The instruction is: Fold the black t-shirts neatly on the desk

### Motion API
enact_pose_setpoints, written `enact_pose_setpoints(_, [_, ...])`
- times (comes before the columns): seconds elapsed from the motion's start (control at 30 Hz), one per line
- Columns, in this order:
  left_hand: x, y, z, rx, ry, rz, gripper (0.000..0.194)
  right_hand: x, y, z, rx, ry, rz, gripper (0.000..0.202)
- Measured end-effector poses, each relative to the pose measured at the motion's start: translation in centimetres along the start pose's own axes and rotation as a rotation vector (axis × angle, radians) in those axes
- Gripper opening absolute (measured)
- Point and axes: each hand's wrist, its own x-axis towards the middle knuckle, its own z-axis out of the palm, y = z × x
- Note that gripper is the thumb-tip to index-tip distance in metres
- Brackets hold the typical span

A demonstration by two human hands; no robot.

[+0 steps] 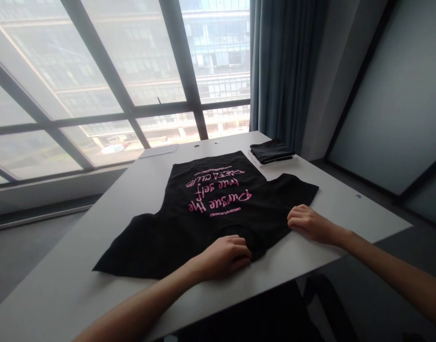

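Indoors, a left hand (225, 256) and right hand (312, 224) touch a black T-shirt (203, 221), fingers (296, 213) curled, their grip impossible to tell.

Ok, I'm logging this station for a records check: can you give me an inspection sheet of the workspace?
Surface: white table, pale-topped.
Job's things: black T-shirt spread out, collar towards the person, pink lettering upside down from here.
Clutter: folded stack at the far right, dark cloth above something white.
Hands: left hand at the collar, right hand at a sleeve-side edge; grip unclear.
Cables: nothing seen.
Surroundings: large windows ahead, blue-grey curtain beside them.
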Motion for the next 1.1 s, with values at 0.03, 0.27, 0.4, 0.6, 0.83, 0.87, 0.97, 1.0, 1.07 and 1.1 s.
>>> enact_pose_setpoints(0.03, [-0.1,0.0,-0.7,-0.042,-0.046,0.012,0.015,0.2,-0.1,-0.4,0.026,-0.030,0.007,0.020])
enact_pose_setpoints(0.27, [3.3,-1.7,-2.1,-0.003,0.135,-0.053,0.032,5.8,-1.7,1.5,0.025,0.291,0.304,0.031])
enact_pose_setpoints(0.4, [4.4,-3.5,1.7,0.160,0.054,-0.053,0.060,7.1,-2.4,5.9,-0.045,0.039,0.332,0.053])
enact_pose_setpoints(0.6, [3.8,-3.6,4.2,0.149,0.020,-0.078,0.063,8.5,-1.1,6.0,0.025,0.009,0.357,0.051])
enact_pose_setpoints(0.83, [0.0,-3.2,-3.0,0.062,0.196,-0.174,0.038,14.9,-2.7,5.6,0.179,0.301,0.276,0.032])
enact_pose_setpoints(0.87, [-1.8,-3.5,-4.5,0.039,0.211,-0.216,0.036,15.3,-3.1,5.8,0.204,0.304,0.246,0.028])
enact_pose_setpoints(0.97, [-8.2,-4.3,-7.9,-0.056,0.182,-0.316,0.027,15.7,-4.1,6.6,0.267,0.294,0.175,0.021])
enact_pose_setpoints(1.0, [-10.4,-4.4,-8.2,-0.085,0.162,-0.358,0.027,15.7,-4.4,6.8,0.288,0.284,0.153,0.019])
enact_pose_setpoints(1.07, [-14.1,-4.5,-7.7,-0.114,0.119,-0.427,0.030,15.5,-5.1,7.1,0.327,0.251,0.102,0.018])
enact_pose_setpoints(1.1, [-15.6,-4.5,-7.0,-0.108,0.112,-0.452,0.032,15.3,-5.4,7.2,0.342,0.232,0.076,0.018])
